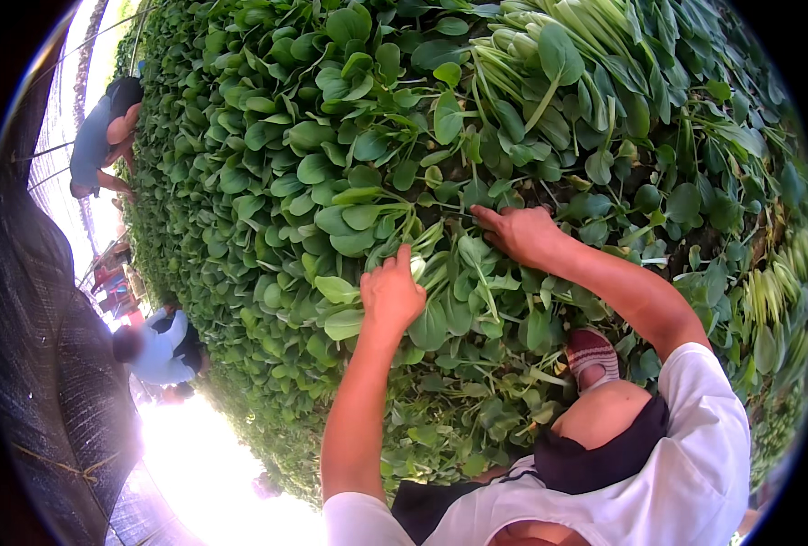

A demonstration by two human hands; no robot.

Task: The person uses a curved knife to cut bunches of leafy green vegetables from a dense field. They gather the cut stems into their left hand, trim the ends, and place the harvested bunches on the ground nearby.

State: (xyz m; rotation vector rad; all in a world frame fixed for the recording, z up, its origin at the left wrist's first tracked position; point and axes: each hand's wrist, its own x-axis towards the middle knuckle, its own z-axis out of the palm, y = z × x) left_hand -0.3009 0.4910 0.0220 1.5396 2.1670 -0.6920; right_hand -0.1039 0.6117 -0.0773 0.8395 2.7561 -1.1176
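Observation:
Leafy green plants with pale stalks, resembling bok choy, fill the ground before me. My left hand [392, 290] is closed around a small bunch of these greens [428, 266], whose pale stalks show beside the fingers. To its right, my right hand [521, 233] reaches low among the leaves near the soil, index finger extended. A thin, dark, straight thing lies by that fingertip; whether it is a blade or a stem cannot be told, and the other fingers are partly hidden. Beyond my right hand lies a large pile of pulled greens [581, 48], stalks bunched together.
More bundled greens [772, 293] lie at the far right. My shoe [592, 358] rests among loose leaves. Standing plants [240, 170] spread densely to the left. Two people, one bending [100, 136] and one in a light blue top [162, 348], are at the bed's far edge, beside dark netting [56, 327].

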